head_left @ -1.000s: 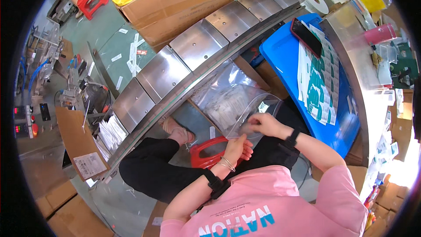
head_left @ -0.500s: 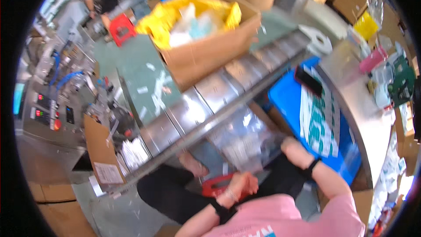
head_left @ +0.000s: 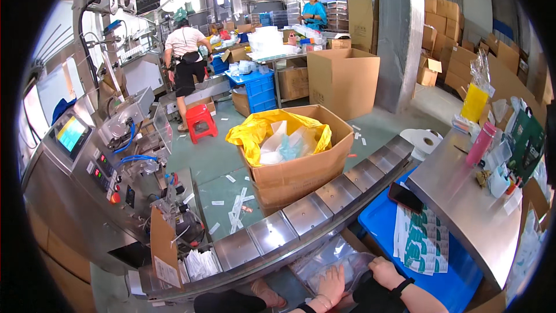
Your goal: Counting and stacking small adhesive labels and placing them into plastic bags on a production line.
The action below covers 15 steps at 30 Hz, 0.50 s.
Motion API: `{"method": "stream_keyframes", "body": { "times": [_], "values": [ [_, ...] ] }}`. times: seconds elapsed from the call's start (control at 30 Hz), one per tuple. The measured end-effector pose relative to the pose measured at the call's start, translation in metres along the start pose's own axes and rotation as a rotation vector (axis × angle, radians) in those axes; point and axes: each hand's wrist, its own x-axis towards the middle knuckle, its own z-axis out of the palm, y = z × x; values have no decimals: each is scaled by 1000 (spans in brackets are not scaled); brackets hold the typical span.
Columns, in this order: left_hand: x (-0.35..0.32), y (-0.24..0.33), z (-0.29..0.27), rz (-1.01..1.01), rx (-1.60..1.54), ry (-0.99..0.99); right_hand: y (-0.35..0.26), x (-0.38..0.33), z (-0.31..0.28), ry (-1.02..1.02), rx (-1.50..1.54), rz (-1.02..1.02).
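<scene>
Pressing flat on the clear bag (head_left: 339, 261) in the lap, just under the conveyor (head_left: 301, 220), the left hand (head_left: 331, 284) spreads open-fingered to pin it while the right hand (head_left: 383, 269) curls at its edge, grip unclear.

Hands hemmed in low

Conveyor (head_left: 307, 211) arches just above both hands (head_left: 331, 283); blue bin (head_left: 379, 220) blocks the right; open floor (head_left: 217, 165) lies beyond the box (head_left: 301, 168).
</scene>
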Motion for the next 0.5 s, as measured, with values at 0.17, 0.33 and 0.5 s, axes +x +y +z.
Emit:
{"method": "stream_keyframes", "body": {
  "times": [0.17,0.33,0.5],
  "values": [
    [-1,20,3,-63,-69,-19,1,1,5,25,44,84],
    [5,-11,70,-32,113,105,2,3,13,153,107,85],
    [4,-54,51,-56,-204,144,-9,8,7,164,169,47]
  ]
}}
